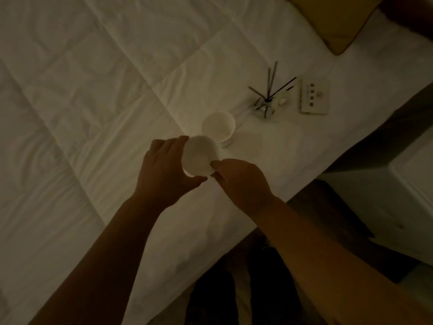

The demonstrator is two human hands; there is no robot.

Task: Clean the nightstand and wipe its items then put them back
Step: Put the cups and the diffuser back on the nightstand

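The room is dim, and the view looks down on a bed (98, 90) covered by a white quilted duvet. Both bare forearms reach in from the bottom of the picture and meet over the bed, not far from its right-hand edge.

The left hand (161, 170) curls around the left side of a small white cup (200, 157), its fingers wrapped over the far rim and its thumb running under the near side. The right hand (241, 181) pinches the cup's near right rim between thumb and fingertips. The cup is tilted so that its pale inside faces the camera, and it is held just above the duvet.

Just beyond it, touching or almost touching in this view, a second white cup (219, 129) stands upright on the duvet with its mouth open upward. Farther toward the head of the bed, a glass reed diffuser (263, 109) stands on the duvet with dark sticks fanning out from its neck. A small pale object lies just beside the diffuser; it is too dim to name. Next to that, near the right edge of the bed, a flat white card (314, 96) with dark marks lies face up.

A yellow pillow (337, 22) sits at the top right corner of the bed. Beside the bed's right edge stands a white nightstand (398, 184), mostly in shadow.
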